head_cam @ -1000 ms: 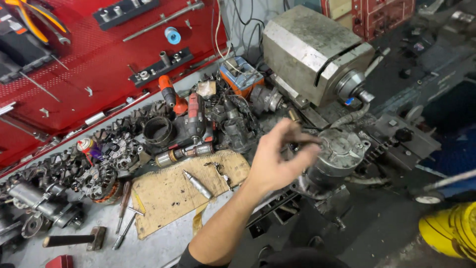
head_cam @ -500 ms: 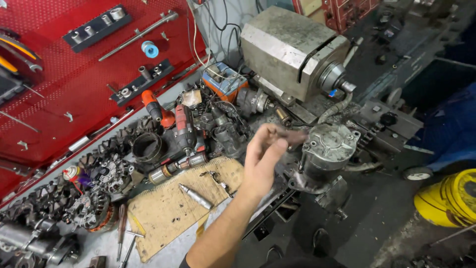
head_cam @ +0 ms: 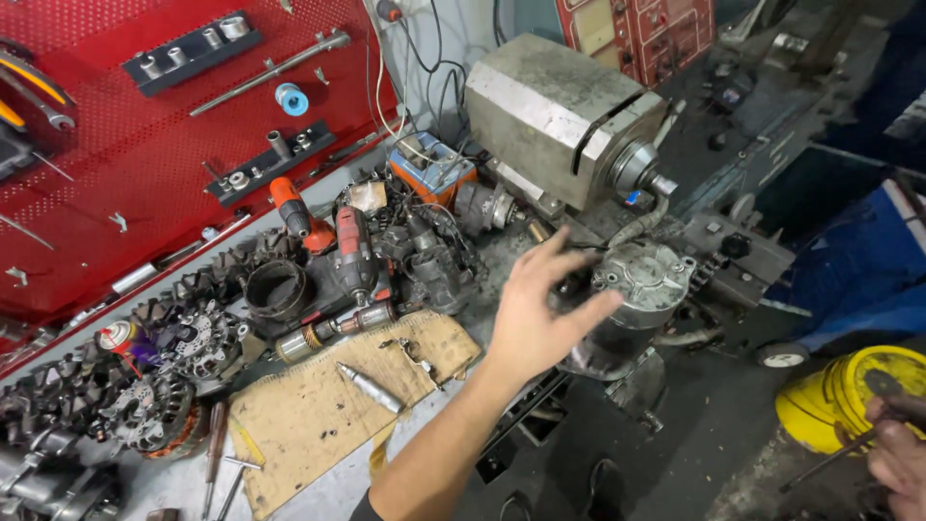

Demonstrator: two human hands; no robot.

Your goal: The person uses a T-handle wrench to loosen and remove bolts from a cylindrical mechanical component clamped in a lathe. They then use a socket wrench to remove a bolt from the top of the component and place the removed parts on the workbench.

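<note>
While your left hand hovers mid-frame with fingers spread, gripping nothing, its fingertips reach the grey alternator housing; your right hand at lower right is cropped, its grip unclear.

Left hand outstretched, fingers spread; right hand seemingly curled.

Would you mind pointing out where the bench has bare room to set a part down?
The cardboard sheet is mostly bare around the metal punch. Behind it, motor parts and drills crowd the bench up to the red pegboard.

Red pegboard, grey alternator, yellow bucket, orange drill, tan cardboard.
</note>
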